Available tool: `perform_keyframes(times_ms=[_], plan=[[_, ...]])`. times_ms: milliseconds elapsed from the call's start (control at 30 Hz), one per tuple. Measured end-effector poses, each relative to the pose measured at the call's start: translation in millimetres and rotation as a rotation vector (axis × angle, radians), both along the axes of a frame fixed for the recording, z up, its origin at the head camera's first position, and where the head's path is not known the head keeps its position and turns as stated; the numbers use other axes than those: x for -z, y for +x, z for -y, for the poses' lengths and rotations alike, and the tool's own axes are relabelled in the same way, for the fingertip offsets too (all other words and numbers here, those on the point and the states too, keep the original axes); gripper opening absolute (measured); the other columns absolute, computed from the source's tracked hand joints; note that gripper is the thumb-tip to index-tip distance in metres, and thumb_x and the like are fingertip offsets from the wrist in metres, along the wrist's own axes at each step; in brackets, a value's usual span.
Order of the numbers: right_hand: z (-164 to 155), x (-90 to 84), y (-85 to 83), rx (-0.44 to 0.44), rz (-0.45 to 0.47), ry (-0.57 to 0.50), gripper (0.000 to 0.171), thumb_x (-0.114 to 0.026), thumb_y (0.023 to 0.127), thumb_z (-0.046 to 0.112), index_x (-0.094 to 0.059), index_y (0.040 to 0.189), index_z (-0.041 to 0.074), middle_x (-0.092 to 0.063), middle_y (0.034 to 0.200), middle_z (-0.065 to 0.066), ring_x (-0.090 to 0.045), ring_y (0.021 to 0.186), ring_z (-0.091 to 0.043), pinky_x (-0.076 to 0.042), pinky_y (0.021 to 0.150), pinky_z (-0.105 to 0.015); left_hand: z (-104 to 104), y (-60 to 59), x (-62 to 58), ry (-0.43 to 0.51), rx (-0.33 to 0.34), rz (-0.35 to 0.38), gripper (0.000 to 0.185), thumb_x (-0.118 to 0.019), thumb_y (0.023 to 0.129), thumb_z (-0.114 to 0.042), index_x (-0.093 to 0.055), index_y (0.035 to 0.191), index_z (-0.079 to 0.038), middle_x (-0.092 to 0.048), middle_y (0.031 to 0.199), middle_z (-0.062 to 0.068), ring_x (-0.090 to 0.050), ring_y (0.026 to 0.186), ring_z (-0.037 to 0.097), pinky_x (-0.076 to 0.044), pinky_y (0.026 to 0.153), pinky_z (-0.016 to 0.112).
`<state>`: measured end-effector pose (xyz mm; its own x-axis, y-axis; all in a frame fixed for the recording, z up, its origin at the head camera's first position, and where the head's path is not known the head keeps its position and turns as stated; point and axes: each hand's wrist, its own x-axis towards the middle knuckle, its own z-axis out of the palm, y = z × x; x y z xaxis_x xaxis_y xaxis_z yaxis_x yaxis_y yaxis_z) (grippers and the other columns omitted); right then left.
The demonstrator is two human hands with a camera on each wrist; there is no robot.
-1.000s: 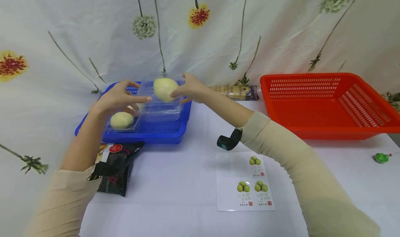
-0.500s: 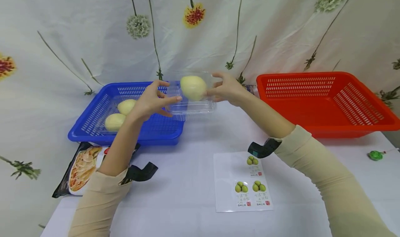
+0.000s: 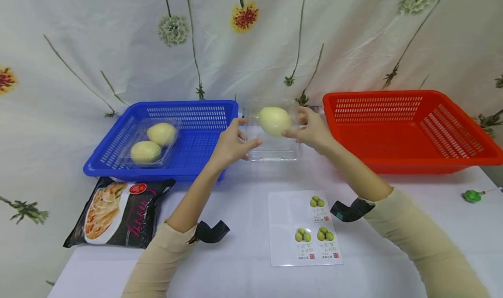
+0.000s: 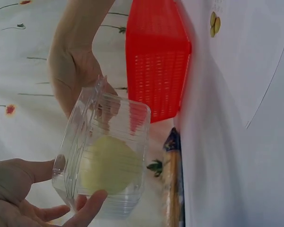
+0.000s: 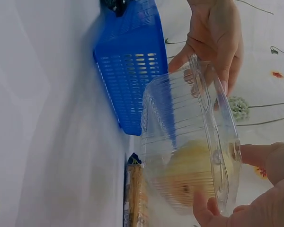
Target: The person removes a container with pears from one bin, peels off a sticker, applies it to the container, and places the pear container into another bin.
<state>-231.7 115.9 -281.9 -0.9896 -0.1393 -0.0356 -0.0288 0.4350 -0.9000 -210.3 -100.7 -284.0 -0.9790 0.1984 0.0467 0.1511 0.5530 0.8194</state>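
Both hands hold up a clear plastic clamshell box [image 3: 273, 150] with a pale yellow, oval fruit [image 3: 275, 121] inside. My left hand [image 3: 232, 146] grips its left end, thumb in front and fingers round the side. At the right end my right hand [image 3: 314, 131] grips it the same way. In the left wrist view the box [image 4: 104, 101] hangs above the table, tilted, with the fruit [image 4: 109, 165] toward one end. A second clear box [image 3: 168, 156] with two similar fruits [image 3: 145, 152] lies in the blue basket [image 3: 188, 172].
A red basket [image 3: 389, 161] stands at the right. Front left lies a black food packet [image 3: 114, 213]. A sheet of fruit stickers [image 3: 284, 228] lies in the middle, a small green object [image 3: 471, 196] far right. Behind the held box lies a long packet [image 4: 171, 184].
The held box with its fruit has moved right, out from over the blue basket. Both hands have travelled with it. The second box and the black packet now show uncovered.
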Motion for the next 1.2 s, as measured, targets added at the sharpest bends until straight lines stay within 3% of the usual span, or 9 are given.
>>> perform_keyframes(times_ms=[167, 300, 400, 633, 767, 867, 967, 1100, 1200], plan=[[-3, 12.4, 2.7, 0.045, 0.005, 0.087, 0.084, -0.073, 0.082, 0.020, -0.023, 0.148, 0.006, -0.043, 0.134, -0.025, -0.057, 0.104, -0.037, -0.052, 0.084, -0.044, -11, 1.9, 13.8, -0.104, -0.015, -0.016, 0.070, -0.069, 0.085, -0.024, -0.032, 0.142, -0.004, -0.057, 0.107, 0.021, -0.064, 0.064, 0.024, -0.053, 0.065, 0.035], [-4, 23.9, 1.6, 0.057, 0.043, 0.080, 0.082, -0.071, 0.084, 0.019, -0.022, 0.148, 0.005, -0.041, 0.133, -0.026, -0.059, 0.093, -0.036, -0.054, 0.081, -0.042, -17, 2.5, 24.2, -0.149, -0.016, -0.017, 0.071, -0.068, 0.085, -0.023, -0.031, 0.142, -0.003, -0.057, 0.112, 0.023, -0.064, 0.066, 0.026, -0.050, 0.074, 0.041], [-4, 32.2, 0.9, 0.061, 0.075, 0.042, 0.081, -0.070, 0.084, 0.016, -0.021, 0.148, 0.004, -0.040, 0.133, -0.028, -0.056, 0.094, -0.036, -0.053, 0.082, -0.044, -20, 2.3, 31.1, -0.172, -0.015, -0.006, 0.071, -0.067, 0.086, -0.023, -0.030, 0.143, -0.002, -0.056, 0.114, 0.025, -0.065, 0.067, 0.029, -0.049, 0.079, 0.044], [-5, 47.4, -0.5, 0.089, 0.144, 0.053, 0.083, -0.068, 0.086, 0.018, -0.015, 0.148, 0.000, -0.041, 0.133, -0.029, -0.049, 0.112, -0.038, -0.051, 0.087, -0.044, -25, -0.3, 47.3, -0.202, -0.029, -0.013, 0.072, -0.068, 0.085, -0.025, -0.031, 0.142, 0.002, -0.056, 0.113, 0.026, -0.055, 0.104, 0.036, -0.048, 0.084, 0.048], [-6, 53.9, -1.3, 0.097, 0.196, 0.030, 0.089, -0.066, 0.088, 0.020, -0.005, 0.149, -0.001, -0.045, 0.126, -0.029, -0.053, 0.098, -0.031, -0.053, 0.082, -0.041, -26, -0.7, 54.9, -0.190, -0.033, -0.015, 0.073, -0.068, 0.084, -0.026, -0.032, 0.141, 0.002, -0.055, 0.116, 0.027, -0.053, 0.108, 0.037, -0.047, 0.086, 0.049], [-8, 60.3, -3.1, 0.105, 0.231, 0.020, 0.093, -0.066, 0.088, 0.023, 0.000, 0.149, -0.001, -0.047, 0.121, -0.028, -0.054, 0.077, -0.023, -0.054, 0.069, -0.033, -27, -2.4, 60.5, -0.154, -0.058, -0.023, 0.071, -0.070, 0.083, -0.025, -0.036, 0.140, 0.001, -0.054, 0.119, 0.027, -0.052, 0.110, 0.037, -0.045, 0.089, 0.050], [-8, 66.9, -3.0, 0.122, 0.240, 0.014, 0.095, -0.066, 0.088, 0.025, 0.002, 0.148, -0.003, -0.039, 0.131, -0.029, -0.054, 0.078, -0.024, -0.052, 0.061, -0.026, -28, -5.9, 67.3, -0.056, -0.128, -0.052, 0.064, -0.072, 0.081, -0.020, -0.044, 0.135, 0.000, -0.054, 0.121, 0.026, -0.054, 0.107, 0.037, -0.045, 0.090, 0.049], [-8, 71.9, 2.2, 0.129, 0.246, -0.018, 0.097, -0.065, 0.088, 0.026, 0.007, 0.146, -0.005, -0.024, 0.144, -0.031, -0.052, 0.097, -0.030, -0.054, 0.066, -0.027, -31, -10.1, 76.7, 0.109, -0.242, -0.126, 0.053, -0.074, 0.077, -0.010, -0.055, 0.125, 0.001, -0.056, 0.120, 0.024, -0.056, 0.101, 0.037, -0.046, 0.088, 0.045], [-10, 73.7, 3.6, 0.122, 0.251, -0.041, 0.099, -0.064, 0.089, 0.025, 0.012, 0.146, -0.005, -0.027, 0.140, -0.032, -0.058, 0.089, -0.028, -0.056, 0.070, -0.030, -31, -11.5, 81.2, 0.159, -0.295, -0.176, 0.047, -0.073, 0.077, -0.007, -0.058, 0.121, 0.001, -0.058, 0.119, 0.022, -0.055, 0.103, 0.037, -0.044, 0.090, 0.045]])
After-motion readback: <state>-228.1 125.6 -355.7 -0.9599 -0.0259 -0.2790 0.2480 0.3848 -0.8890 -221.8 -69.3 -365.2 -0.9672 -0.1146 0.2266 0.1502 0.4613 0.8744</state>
